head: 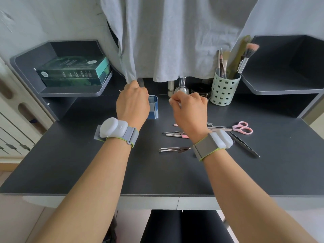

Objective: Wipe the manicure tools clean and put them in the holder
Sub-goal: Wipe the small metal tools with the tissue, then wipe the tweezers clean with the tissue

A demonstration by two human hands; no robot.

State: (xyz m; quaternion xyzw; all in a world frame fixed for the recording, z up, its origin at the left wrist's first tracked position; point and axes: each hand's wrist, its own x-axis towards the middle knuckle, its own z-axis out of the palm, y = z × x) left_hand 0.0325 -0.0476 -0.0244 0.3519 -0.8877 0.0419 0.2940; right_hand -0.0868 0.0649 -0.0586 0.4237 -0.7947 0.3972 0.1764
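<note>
The left hand (132,102) is covering most of the blue holder (154,107), and its grip is facing away, so what its fingers are closing on is hidden. The right hand (190,111) is pinching something small and white (171,99), too small to identify. The right wrist is hiding parts of the metal tools (175,149) lying on the surface (87,163). The hanging grey cloth (175,41) is concealing the tops of the bottles (181,86) behind it. The brush tips in the green cup (224,90) are blurring.
</note>
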